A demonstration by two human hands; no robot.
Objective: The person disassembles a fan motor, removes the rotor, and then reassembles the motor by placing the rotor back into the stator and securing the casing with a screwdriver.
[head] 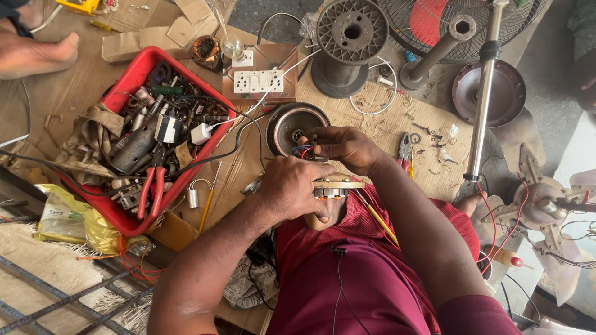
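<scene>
Left of the round motor housing [297,127] that lies open on the cardboard-covered floor [372,111], a red tray [127,84] holds a heap of tools and parts, with red-handled pliers [151,189] near its front edge. Just behind the housing and slightly left sits a board of white switches and sockets [259,80], a white wire running from it toward the tray.

In front of the housing, the person's left hand [292,186] is closed over a flat, round wound core [335,186], pressing it against the knee. The right hand [344,147], just above it and touching the housing's near rim, pinches red and blue wires [303,151] between the fingertips. A yellow-handled screwdriver [380,222] rests on the maroon trousers below the core.

Right of the housing lie small pliers [405,149], loose washers and screws [428,133], then a chrome fan rod [484,105].

Judging by this, the motor is apart and the work is at the wiring stage: the leads look loose, the core sits outside the housing, and the fasteners lie scattered, so reassembly appears yet to come.
</scene>
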